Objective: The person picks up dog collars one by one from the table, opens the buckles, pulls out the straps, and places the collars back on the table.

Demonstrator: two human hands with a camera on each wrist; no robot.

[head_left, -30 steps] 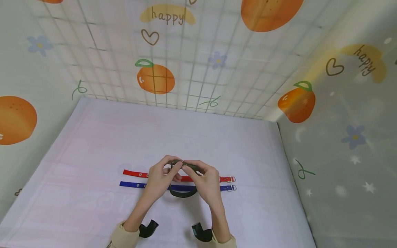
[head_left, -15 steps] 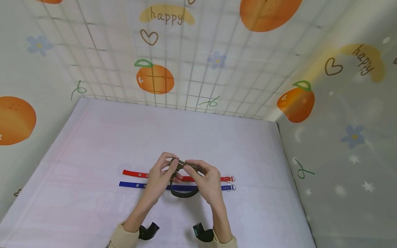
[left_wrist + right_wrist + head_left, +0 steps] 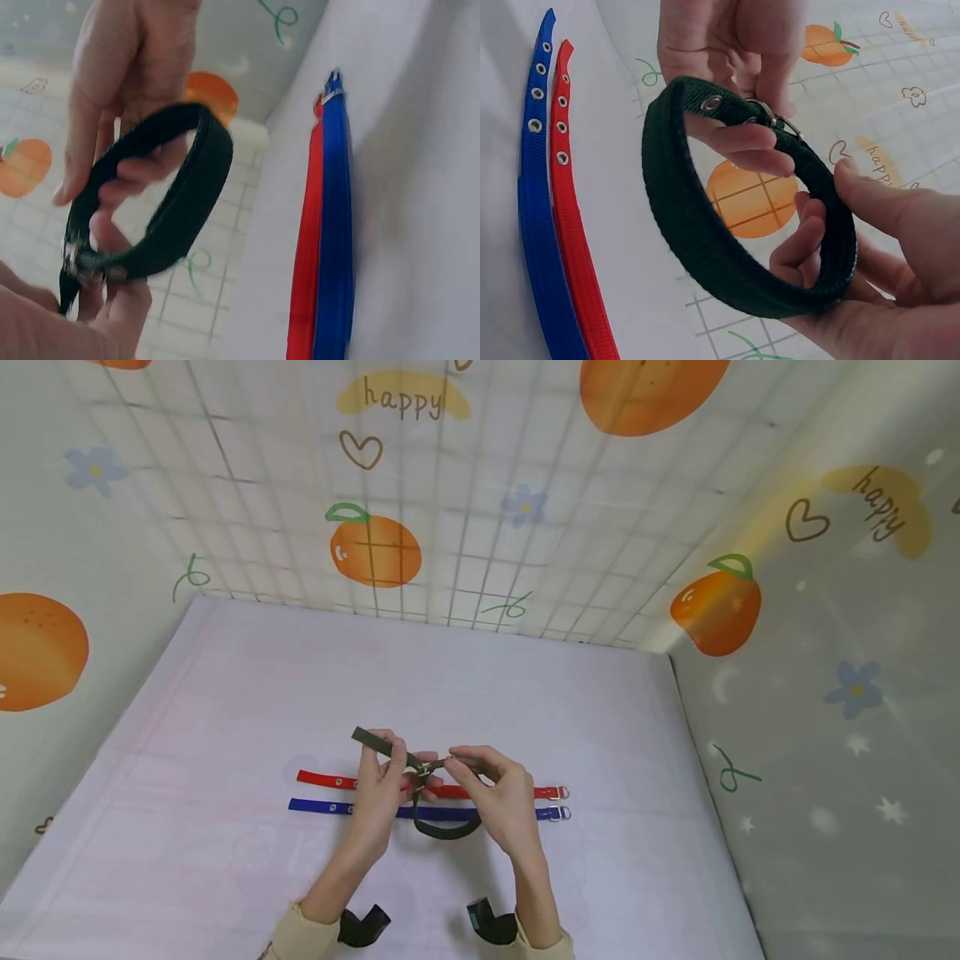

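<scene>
A dark green webbing collar [image 3: 444,833] is bent into a loop and held up above the table between both hands. The left hand [image 3: 381,793] grips it near the metal buckle [image 3: 780,126], and the strap's loose end [image 3: 367,740] sticks out past the thumb to the upper left. On the right side, the right hand [image 3: 506,802] pinches the band between thumb and fingers. Metal eyelets [image 3: 711,103] show on the strap close to the buckle. Beneath the hands lie a red collar [image 3: 318,778] and a blue collar [image 3: 309,806], partly covered by them.
The two flat collars lie side by side on a white-covered table [image 3: 247,693], their buckles to the right. Printed curtains [image 3: 465,485] with oranges hang at the back and sides. Black curved pieces [image 3: 363,927] sit at both wrists, beside the beige sleeves.
The left hand has shifted its hold, and the strap's loose end now extends through the buckle area to the upper left. The right hand has stayed almost still on the band.
</scene>
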